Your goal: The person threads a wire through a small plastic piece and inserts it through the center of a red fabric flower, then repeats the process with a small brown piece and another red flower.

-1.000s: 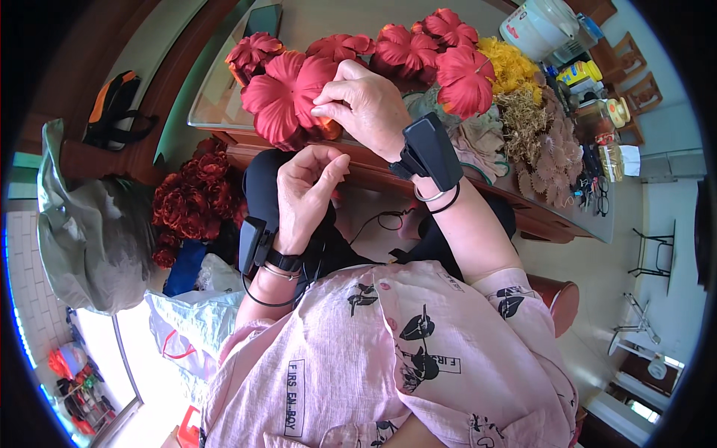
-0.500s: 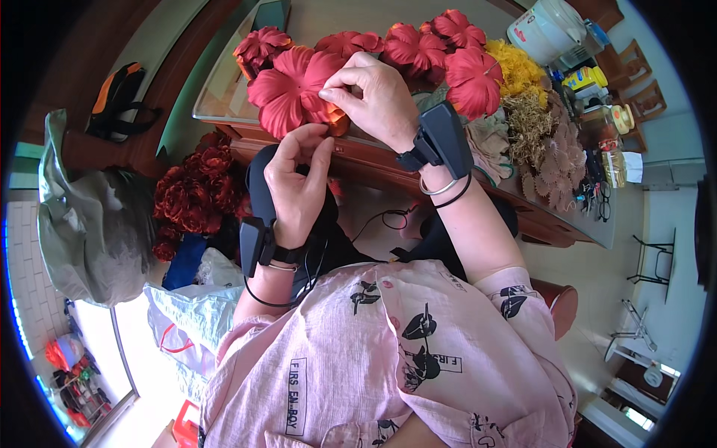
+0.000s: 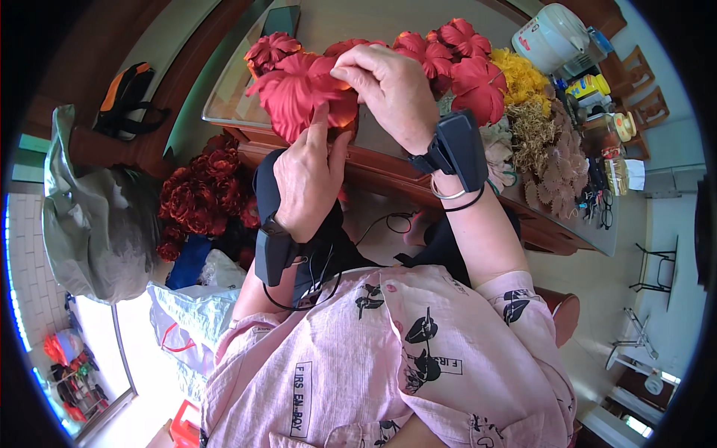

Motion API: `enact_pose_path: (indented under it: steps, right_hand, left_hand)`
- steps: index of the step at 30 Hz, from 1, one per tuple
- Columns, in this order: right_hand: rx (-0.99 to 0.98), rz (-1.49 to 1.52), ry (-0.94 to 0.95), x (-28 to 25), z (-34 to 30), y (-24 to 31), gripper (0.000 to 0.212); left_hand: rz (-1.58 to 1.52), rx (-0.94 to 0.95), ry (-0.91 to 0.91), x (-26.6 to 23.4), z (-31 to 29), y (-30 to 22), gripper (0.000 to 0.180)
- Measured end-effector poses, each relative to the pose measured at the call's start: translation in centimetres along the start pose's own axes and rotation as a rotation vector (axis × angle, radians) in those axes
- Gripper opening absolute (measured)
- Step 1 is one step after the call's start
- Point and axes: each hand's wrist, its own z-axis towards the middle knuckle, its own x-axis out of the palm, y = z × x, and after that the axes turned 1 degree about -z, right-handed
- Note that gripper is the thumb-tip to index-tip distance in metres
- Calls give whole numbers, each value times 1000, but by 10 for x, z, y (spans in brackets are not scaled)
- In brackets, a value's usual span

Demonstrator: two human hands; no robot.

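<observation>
A large red artificial flower [image 3: 299, 89] with broad fabric petals lies on the near left part of the table, tilted up at its front. My left hand [image 3: 305, 179] is at its near edge, index finger stretched onto a petal and thumb apart from it; the other fingers are partly hidden. On the flower's right side is my right hand [image 3: 396, 93], thumb and forefinger pressed together at the petal edge. What is in that pinch, if anything, is hidden. Orange shows under the petals. More red flowers, among them one at the right [image 3: 479, 91], stand behind and beside my hands.
Yellow petals [image 3: 519, 75], dried gold material [image 3: 532, 134] and brown leaf-like pieces [image 3: 554, 179] lie on the table's right, near scissors [image 3: 606, 209] and a white bucket [image 3: 549, 33]. Dark red flowers [image 3: 198, 190] and a grey bag [image 3: 93, 216] are at the left.
My left hand has moved up and right, its index finger now on the flower's petal. The right hand has shifted slightly right, off the petal's middle. The front petals now look more folded up.
</observation>
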Motion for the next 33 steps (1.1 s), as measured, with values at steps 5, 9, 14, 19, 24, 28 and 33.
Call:
enact_pose_path:
  steps: [5,9,14,19,24,28,33]
  right_hand:
    - [-164,-134,-187,-24,-7,22,9]
    - [-259,-195,-245,-38,-30,29,13]
    - [-316,-285,-198,-48,-68,28,20]
    - [-341,-337,-154,-54,-95,22,22]
    - [-265,-262,-151,-58,-115,22,25]
    - [47,47,-239,-60,-125,29,42]
    - [618,583,-300,-64,-129,28,68]
  left_hand:
    - [-179,-108,75,-8,1,-2,41]
    - [-1008,-243,55,-13,1,-2,37]
    - [-1654,-433,287,-15,10,-1,70]
    - [-1642,-648,220,-12,7,-14,82]
    - [-1404,-685,262,-11,7,-21,22]
    - [-1361,-545,233,-7,4,-39,15]
    - [-1276,-416,249,-7,1,-59,13]
